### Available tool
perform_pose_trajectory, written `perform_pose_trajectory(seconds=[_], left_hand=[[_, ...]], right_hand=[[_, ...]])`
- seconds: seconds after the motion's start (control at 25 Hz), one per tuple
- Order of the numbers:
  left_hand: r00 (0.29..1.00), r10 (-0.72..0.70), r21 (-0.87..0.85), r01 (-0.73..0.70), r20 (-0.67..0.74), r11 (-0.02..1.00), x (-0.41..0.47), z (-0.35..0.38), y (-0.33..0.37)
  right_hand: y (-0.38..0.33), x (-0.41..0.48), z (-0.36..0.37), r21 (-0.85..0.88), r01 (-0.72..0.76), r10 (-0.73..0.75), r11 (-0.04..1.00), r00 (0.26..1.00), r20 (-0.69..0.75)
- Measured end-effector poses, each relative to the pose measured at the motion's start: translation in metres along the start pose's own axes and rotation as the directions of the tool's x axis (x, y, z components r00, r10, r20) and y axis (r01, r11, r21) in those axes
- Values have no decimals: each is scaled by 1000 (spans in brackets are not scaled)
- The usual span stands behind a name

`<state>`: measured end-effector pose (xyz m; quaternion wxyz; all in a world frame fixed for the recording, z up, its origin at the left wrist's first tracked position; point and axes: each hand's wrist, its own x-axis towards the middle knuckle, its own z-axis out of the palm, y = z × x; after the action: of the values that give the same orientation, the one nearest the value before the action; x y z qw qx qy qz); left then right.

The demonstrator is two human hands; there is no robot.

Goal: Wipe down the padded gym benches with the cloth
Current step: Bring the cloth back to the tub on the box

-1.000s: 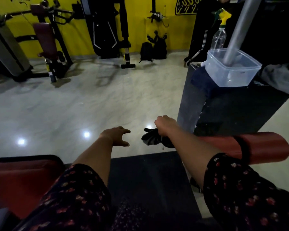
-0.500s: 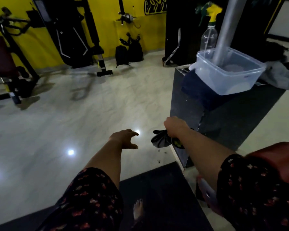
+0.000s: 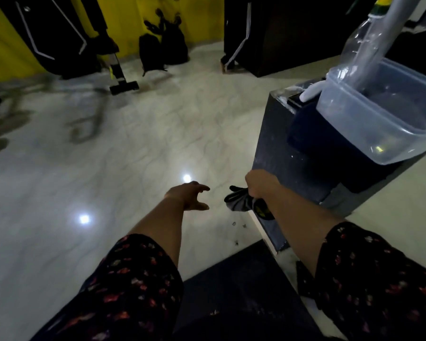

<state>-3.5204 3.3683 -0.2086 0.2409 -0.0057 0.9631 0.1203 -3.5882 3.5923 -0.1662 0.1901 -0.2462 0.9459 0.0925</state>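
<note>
My right hand [image 3: 258, 184] grips a dark bunched cloth [image 3: 239, 199] that hangs out to its left, just in front of the black box [image 3: 276, 148]. My left hand [image 3: 190, 195] reaches out over the pale floor with its fingers loosely spread and holds nothing. The two hands are a short gap apart. No padded bench shows in this view.
A clear plastic tub [image 3: 379, 119] with a spray bottle [image 3: 362, 38] and a metal pole [image 3: 389, 18] sits on the black box. A dark mat [image 3: 239, 291] lies near my feet. Black bags [image 3: 162, 48] and gym machines [image 3: 59, 33] line the yellow wall.
The view has swung right and closer to the black box; the red bench pads have left the frame. Both hands keep the same pose, the right still holding the cloth.
</note>
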Motion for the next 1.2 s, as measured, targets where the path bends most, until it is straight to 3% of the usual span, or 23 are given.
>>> perform_pose_trajectory(seconds=[0.32,0.56,0.64,0.76,0.96,1.12,1.2], left_hand=[[991,127,40,-129,50,991,107,-43,-1],[968,234,123,-245,95,962,188,-99,20],[959,255,204,-276,123,939,212,-116,27],[935,295,273,-341,197,899,250,-130,43],[834,461,476,-551,302,685,294,-132,104],[657,605,448,-752,450,483,315,-118,151],[581,617,443,-811,530,383,320,-111,164]], right_hand=[[45,79,-10,121,-178,164,977,979,119],[89,150,-21,120,-205,189,971,973,136],[98,156,-29,241,-320,272,917,939,211],[118,163,-20,276,-396,301,876,895,330],[159,135,-4,324,-549,399,770,812,427],[180,89,13,322,-679,443,660,698,563],[171,66,22,323,-770,505,551,615,605]])
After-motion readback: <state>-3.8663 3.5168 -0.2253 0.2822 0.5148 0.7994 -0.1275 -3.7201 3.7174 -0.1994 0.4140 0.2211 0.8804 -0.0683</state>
